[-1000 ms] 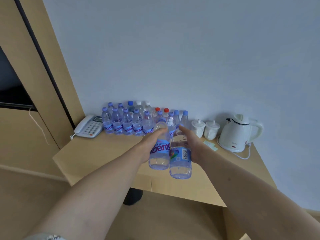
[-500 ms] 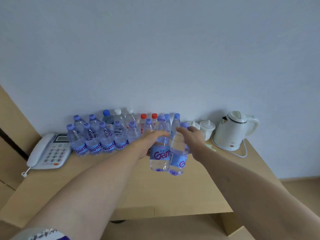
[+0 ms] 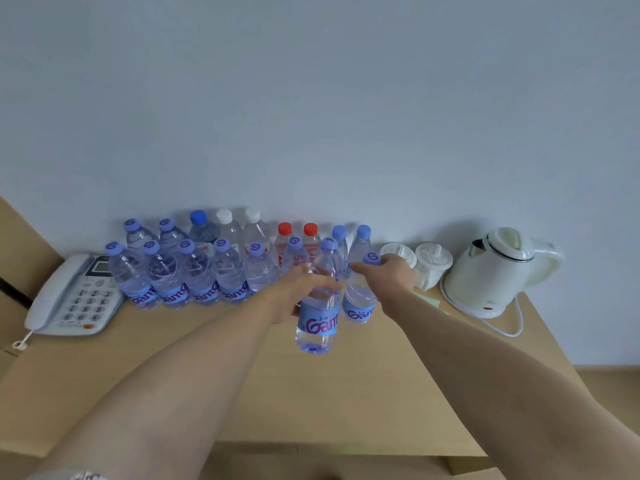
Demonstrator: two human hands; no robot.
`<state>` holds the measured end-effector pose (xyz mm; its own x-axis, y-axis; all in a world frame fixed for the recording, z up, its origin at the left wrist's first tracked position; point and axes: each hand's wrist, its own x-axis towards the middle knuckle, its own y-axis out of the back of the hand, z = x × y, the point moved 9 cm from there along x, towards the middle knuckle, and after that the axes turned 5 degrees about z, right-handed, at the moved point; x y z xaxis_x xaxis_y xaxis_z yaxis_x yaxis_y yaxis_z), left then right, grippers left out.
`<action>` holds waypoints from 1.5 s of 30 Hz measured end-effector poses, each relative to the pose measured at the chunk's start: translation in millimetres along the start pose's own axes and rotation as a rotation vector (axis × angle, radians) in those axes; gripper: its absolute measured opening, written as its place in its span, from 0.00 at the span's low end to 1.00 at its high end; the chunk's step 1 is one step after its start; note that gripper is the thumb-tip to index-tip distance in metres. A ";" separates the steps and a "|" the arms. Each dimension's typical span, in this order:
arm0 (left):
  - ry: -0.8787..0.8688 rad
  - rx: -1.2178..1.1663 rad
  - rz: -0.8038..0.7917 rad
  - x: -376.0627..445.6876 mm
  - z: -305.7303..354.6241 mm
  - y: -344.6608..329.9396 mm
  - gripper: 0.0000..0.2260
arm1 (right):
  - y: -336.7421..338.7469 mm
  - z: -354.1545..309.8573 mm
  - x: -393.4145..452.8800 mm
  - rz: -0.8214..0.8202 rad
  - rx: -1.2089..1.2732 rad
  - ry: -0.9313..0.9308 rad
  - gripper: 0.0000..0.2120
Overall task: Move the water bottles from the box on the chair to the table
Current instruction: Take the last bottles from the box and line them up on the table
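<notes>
Both my arms reach over the wooden table (image 3: 346, 393). My left hand (image 3: 298, 289) grips a clear water bottle (image 3: 318, 323) with a blue label and purple cap by its upper body, held just above the tabletop. My right hand (image 3: 388, 275) holds a second like bottle (image 3: 358, 306) near its neck; its base is at or close to the table, next to the row. Several water bottles (image 3: 194, 271) stand in two rows along the wall, most with purple caps, some with red, white or blue caps. The box and chair are out of view.
A white desk phone (image 3: 69, 299) lies at the table's left end. Two white lidded cups (image 3: 433, 265) and a white electric kettle (image 3: 491, 271) with its cord stand at the right. A pale wall rises directly behind the bottles.
Both hands have carried their bottles forward and down toward the row. The right bottle has come lower, beside the standing bottles. My view has moved closer to the table.
</notes>
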<state>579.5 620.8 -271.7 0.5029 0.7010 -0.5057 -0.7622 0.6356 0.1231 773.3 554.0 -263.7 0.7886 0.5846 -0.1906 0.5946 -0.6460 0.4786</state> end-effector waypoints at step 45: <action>-0.097 0.079 0.245 -59.1 -21.2 109.5 0.32 | -78.6 -71.1 -70.5 -0.026 -0.247 0.136 0.20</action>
<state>457.6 642.1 -246.4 0.3470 0.8623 -0.3688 -0.8336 0.4638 0.3001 659.9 598.5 -226.9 0.7352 0.6709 -0.0971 0.5455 -0.5005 0.6722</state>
